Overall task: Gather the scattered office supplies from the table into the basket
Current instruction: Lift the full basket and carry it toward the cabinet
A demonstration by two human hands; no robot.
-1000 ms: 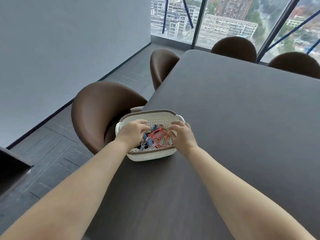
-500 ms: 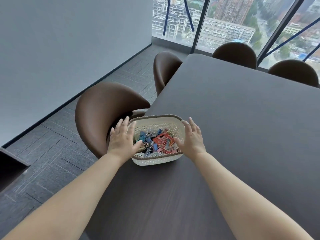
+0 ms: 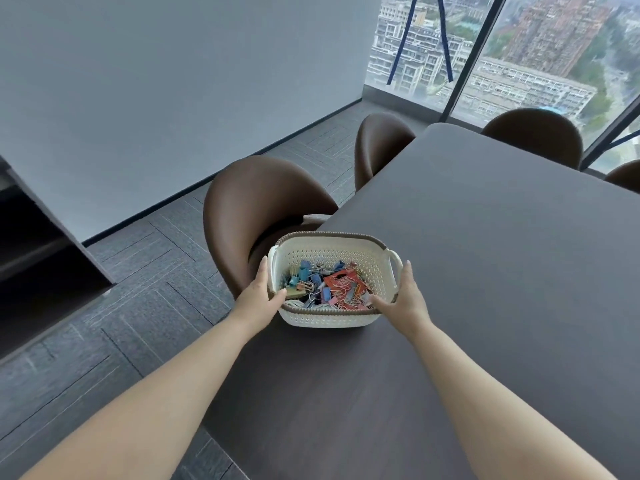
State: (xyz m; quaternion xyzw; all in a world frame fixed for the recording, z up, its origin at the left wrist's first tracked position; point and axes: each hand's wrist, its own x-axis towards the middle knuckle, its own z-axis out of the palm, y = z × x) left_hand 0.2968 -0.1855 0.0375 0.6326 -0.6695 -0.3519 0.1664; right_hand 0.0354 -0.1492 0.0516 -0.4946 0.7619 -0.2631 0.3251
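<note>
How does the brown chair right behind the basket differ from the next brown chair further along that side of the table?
The near chair looks larger and has the basket overlapping its seat; the far chair looks smaller, with nothing in front. The near chair's seat opening shows; the far chair's is hidden. Both are brown, rounded and tucked against the table.

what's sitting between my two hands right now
In the head view, the white basket of binder clips sits between your left hand and right hand, both gripping its sides.

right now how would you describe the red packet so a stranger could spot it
Start at the dark table; near its left edge sits a cream perforated basket between two hands. Inside, right of centre, lies the red packet, flat and larger than the small blue clips around it.
</note>
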